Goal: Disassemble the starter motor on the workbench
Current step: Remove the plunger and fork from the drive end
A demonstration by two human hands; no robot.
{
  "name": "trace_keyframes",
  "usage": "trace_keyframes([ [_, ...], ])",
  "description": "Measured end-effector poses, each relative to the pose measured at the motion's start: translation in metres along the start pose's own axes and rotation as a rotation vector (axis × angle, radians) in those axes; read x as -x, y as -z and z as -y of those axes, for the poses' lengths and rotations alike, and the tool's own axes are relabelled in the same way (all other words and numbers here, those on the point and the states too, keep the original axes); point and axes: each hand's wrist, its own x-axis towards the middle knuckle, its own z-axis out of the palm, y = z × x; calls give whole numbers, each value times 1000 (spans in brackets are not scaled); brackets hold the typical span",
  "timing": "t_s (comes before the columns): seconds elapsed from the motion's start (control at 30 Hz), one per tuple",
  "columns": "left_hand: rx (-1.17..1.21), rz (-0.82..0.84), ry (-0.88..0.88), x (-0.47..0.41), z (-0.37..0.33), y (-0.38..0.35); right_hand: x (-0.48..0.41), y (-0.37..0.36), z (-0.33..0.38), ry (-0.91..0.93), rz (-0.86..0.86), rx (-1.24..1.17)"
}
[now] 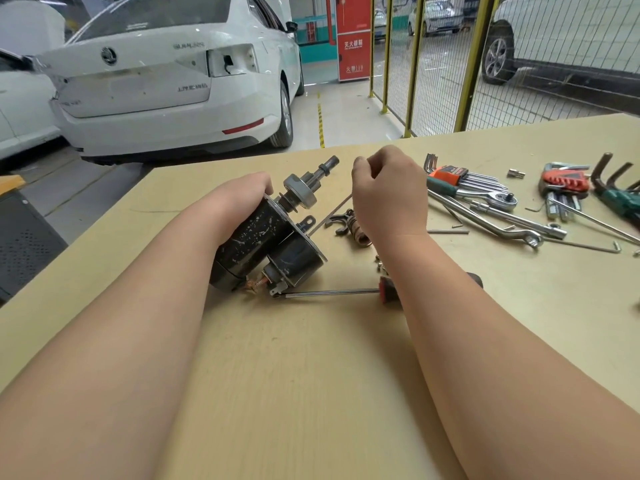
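The black starter motor [256, 237] lies on its side on the tan workbench [311, 375], its shaft and grey pinion [300, 192] pointing away from me. The black solenoid [294, 258] sits against its near side. My left hand [239, 199] grips the motor body from the left. To the right of the shaft my right hand [384, 192] hovers with curled fingers; whether it pinches a small part is hidden. Below that hand lie a dark fork lever and a coppery spring [349, 230].
A screwdriver [332, 292] with a red-black handle lies across the bench in front of the solenoid. Hex key sets [460, 176], a ratchet [498, 197], wrenches and loose screws [379, 263] cover the right side. A white car and a yellow mesh fence stand beyond the bench.
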Motion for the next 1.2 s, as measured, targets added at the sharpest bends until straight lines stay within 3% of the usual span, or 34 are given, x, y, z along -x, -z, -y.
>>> trace_keyframes([
  [0.13, -15, 0, -9, 1, -1, -1, 10, -3, 4, -116, -13, -362],
  [0.33, 45, -20, 32, 4, -4, -2, 16, -3, 10, -870, 43, -1340],
  [0.5, 24, -29, 15, 5, -5, -3, 13, 0, 4, -1103, 211, -1671],
  [0.63, -19, -6, -10, 4, -5, -3, 7, -7, 8, -1117, 205, -1648],
  [0.77, -2, -3, -6, 6, -4, -2, 8, -10, 12, -878, 195, -1364],
  [0.87, 27, -24, 6, 8, -1, -2, 12, -6, 10, -764, 211, -1353],
  [1.07, 4, -58, -1, 11, 1, -1, 19, -2, 9, -813, 192, -1461],
  [1.2, -4, -47, -6, 10, 2, -1, 17, -1, 6, -812, 160, -1386],
])
